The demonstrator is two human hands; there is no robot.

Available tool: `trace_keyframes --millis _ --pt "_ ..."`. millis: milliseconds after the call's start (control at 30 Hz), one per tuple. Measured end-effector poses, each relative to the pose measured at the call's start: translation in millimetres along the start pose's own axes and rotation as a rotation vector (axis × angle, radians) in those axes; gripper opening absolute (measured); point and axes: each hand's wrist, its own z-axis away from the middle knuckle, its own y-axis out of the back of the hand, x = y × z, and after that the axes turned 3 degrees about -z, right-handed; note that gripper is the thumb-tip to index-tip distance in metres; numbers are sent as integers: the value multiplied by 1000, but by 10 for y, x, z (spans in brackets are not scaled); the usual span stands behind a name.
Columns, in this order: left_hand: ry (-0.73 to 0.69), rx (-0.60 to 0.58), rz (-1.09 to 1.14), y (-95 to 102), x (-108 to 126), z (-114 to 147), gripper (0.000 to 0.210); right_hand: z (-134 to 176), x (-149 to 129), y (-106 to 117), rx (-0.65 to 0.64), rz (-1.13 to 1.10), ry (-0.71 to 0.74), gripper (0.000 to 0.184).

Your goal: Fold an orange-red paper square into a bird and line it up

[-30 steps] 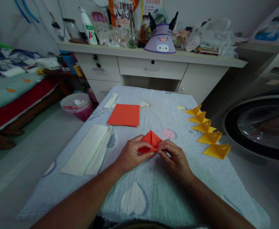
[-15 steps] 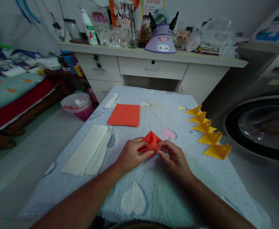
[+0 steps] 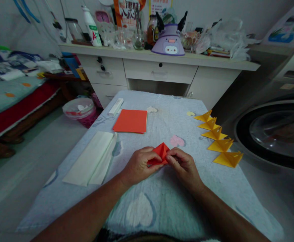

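Observation:
Between my two hands is a partly folded piece of red origami paper (image 3: 163, 150), held just over the cloth-covered table (image 3: 147, 208). My left hand (image 3: 142, 164) pinches its left side between thumb and fingers. On the right side, my right hand (image 3: 181, 162) grips the paper's edge with thumb and forefinger. A raised crease points up at the middle of the paper; its lower part is hidden by my fingers. Beyond my left hand lies a stack of red paper squares (image 3: 130, 121). Several folded yellow paper pieces (image 3: 228, 159) stand in a row along the table's right side.
A folded pale sheet (image 3: 89, 159) lies at the left, and a slim white box (image 3: 116, 107) sits behind it. Past the table stands a white desk (image 3: 159, 72) crowded with items. A washing machine (image 3: 283, 101) is at the right, a bin (image 3: 80, 111) on the floor at left.
The red paper has been folded narrower: its open diamond shape now shows as a smaller peak. My right fingers have shifted slightly inward and up on it.

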Motion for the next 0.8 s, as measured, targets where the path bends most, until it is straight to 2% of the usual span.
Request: trace_keyframes --millis 133,233,633,733,800 --pt "6 27 88 -6 17 7 10 -9 11 -8 -2 46 29 13" --pt "6 50 124 -16 31 3 6 -9 6 -14 -17 72 58 14" --pt "68 123 73 -68 1 1 8 2 -81 -5 -71 36 81 18" --pt "108 130 62 -69 8 6 6 -1 -65 -12 -71 20 57 15" --pt "152 127 73 -72 15 17 13 -5 -43 -21 -61 32 45 16"
